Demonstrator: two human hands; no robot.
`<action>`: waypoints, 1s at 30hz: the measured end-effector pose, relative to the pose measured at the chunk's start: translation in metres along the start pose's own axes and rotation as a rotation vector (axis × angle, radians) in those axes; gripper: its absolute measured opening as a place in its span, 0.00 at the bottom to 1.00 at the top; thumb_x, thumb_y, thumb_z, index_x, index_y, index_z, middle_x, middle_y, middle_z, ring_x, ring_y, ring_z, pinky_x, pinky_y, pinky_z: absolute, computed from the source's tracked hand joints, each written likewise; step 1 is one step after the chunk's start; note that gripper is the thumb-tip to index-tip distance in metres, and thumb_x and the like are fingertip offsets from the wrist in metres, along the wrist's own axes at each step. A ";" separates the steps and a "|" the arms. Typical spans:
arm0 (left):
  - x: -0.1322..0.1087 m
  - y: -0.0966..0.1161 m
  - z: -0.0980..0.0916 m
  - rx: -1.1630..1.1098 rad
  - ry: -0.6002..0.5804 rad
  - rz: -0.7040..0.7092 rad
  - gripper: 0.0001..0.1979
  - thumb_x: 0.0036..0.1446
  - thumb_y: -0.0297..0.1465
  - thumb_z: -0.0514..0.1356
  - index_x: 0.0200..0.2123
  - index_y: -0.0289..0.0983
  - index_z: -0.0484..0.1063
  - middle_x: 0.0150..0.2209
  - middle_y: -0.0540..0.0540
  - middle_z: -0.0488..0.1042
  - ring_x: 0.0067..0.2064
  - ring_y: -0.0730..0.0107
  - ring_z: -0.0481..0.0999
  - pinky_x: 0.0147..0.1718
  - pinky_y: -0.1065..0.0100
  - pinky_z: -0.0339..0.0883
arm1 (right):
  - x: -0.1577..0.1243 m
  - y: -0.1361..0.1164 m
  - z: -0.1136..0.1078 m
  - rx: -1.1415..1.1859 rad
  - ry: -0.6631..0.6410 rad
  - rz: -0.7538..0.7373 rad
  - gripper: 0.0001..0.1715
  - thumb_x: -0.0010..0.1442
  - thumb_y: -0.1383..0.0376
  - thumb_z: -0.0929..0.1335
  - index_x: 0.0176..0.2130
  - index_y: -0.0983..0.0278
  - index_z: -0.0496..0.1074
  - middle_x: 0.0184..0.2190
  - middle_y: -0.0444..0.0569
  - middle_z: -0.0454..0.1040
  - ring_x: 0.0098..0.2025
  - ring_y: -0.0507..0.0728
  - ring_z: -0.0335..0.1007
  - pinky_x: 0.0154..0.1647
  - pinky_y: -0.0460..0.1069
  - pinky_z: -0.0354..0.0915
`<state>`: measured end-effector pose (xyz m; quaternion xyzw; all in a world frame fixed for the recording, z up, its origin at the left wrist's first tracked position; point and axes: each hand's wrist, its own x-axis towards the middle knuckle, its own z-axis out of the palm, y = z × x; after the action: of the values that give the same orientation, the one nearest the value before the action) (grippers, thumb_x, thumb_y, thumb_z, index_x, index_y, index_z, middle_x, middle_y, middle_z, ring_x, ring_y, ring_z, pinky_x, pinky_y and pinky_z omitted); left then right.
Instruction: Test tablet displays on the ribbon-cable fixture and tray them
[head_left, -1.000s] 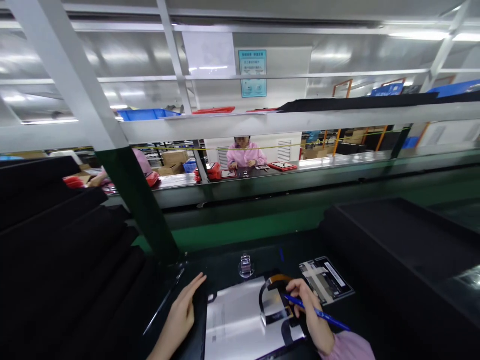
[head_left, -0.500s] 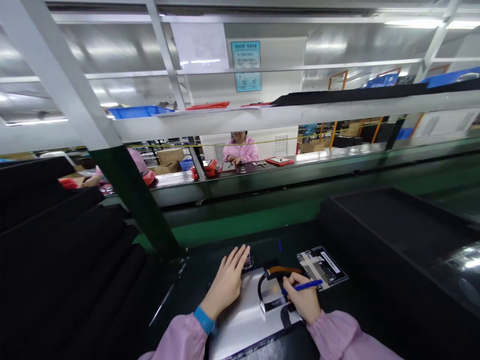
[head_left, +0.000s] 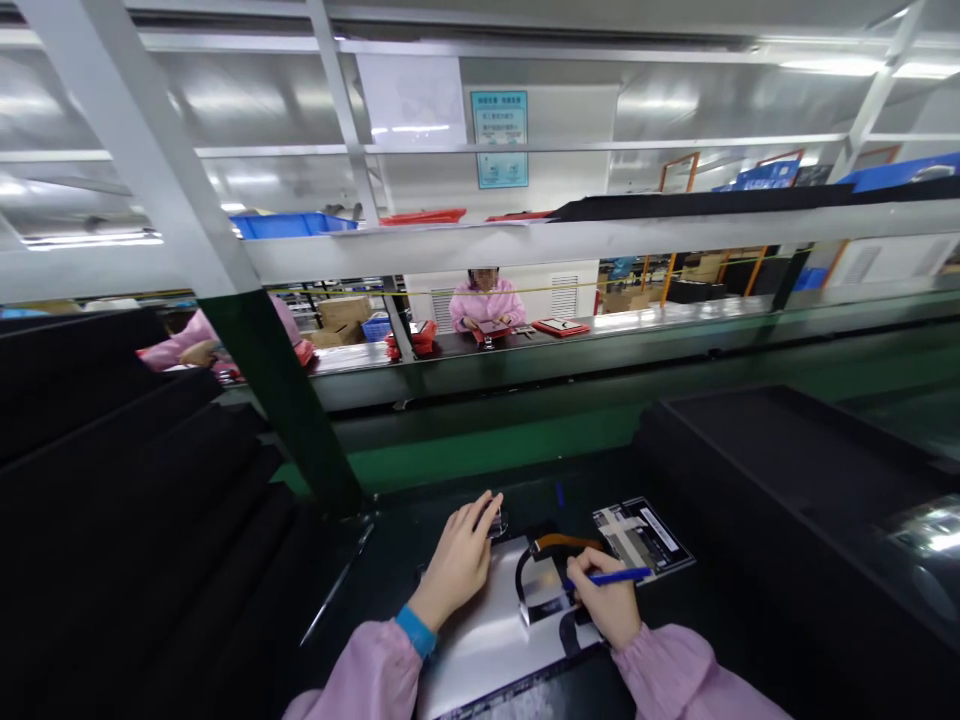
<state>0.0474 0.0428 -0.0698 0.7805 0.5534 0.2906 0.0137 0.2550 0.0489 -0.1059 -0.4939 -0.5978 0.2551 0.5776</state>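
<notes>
A silver flat panel (head_left: 480,645), which looks like the back of a display, lies on the dark bench below me. My right hand (head_left: 609,600) pinches a blue pen (head_left: 626,576), its tip end down by the black strip on the panel. An orange-brown flex cable (head_left: 562,541) curves just above those fingers. My left hand (head_left: 457,565), fingers extended and a little bent, rests at the panel's upper left edge. Its fingertips reach a small shiny object (head_left: 497,520), partly covered. A blue band (head_left: 416,632) circles the left wrist.
A black labelled card-like part (head_left: 649,538) lies right of the panel. Stacked black trays (head_left: 150,520) rise at the left, and another black stack (head_left: 795,480) at the right. A thin metal rod (head_left: 337,585) lies left. Across the line, a co-worker (head_left: 487,303) sits handling a flat piece.
My left hand's fingers have bent slightly and shifted over the small shiny object. The pen has barely moved. Across the line, the co-worker's flat piece is held differently.
</notes>
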 end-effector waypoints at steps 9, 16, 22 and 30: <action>-0.021 0.049 0.026 -0.848 -0.093 -0.314 0.31 0.57 0.55 0.43 0.27 0.36 0.72 0.29 0.43 0.75 0.33 0.61 0.73 0.34 0.62 0.69 | 0.015 -0.036 -0.008 -0.234 -0.120 -0.866 0.15 0.60 0.72 0.60 0.43 0.65 0.72 0.38 0.53 0.79 0.44 0.58 0.76 0.47 0.55 0.71; -0.021 0.054 0.033 -0.938 -0.153 -0.369 0.29 0.44 0.58 0.57 0.21 0.36 0.70 0.20 0.49 0.67 0.25 0.69 0.66 0.25 0.69 0.60 | 0.015 -0.037 -0.015 -0.471 -0.411 -0.832 0.13 0.48 0.76 0.60 0.30 0.62 0.67 0.32 0.47 0.76 0.40 0.57 0.77 0.61 0.68 0.50; -0.023 0.059 0.027 -0.956 -0.205 -0.364 0.24 0.44 0.52 0.61 0.18 0.35 0.73 0.17 0.48 0.69 0.22 0.70 0.63 0.24 0.69 0.58 | 0.011 -0.027 -0.018 -0.420 -0.382 -0.833 0.13 0.49 0.77 0.58 0.27 0.61 0.62 0.26 0.42 0.71 0.28 0.51 0.72 0.62 0.70 0.42; -0.023 0.061 0.023 -0.958 -0.218 -0.365 0.20 0.44 0.48 0.62 0.17 0.35 0.74 0.18 0.48 0.70 0.23 0.70 0.64 0.26 0.68 0.59 | 0.009 -0.015 -0.016 -0.423 -0.413 -0.877 0.12 0.49 0.77 0.58 0.26 0.61 0.61 0.24 0.40 0.67 0.25 0.51 0.68 0.62 0.71 0.41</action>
<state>0.1056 0.0061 -0.0775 0.6032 0.4808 0.4211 0.4770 0.2666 0.0469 -0.0856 -0.2425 -0.8880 -0.0447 0.3882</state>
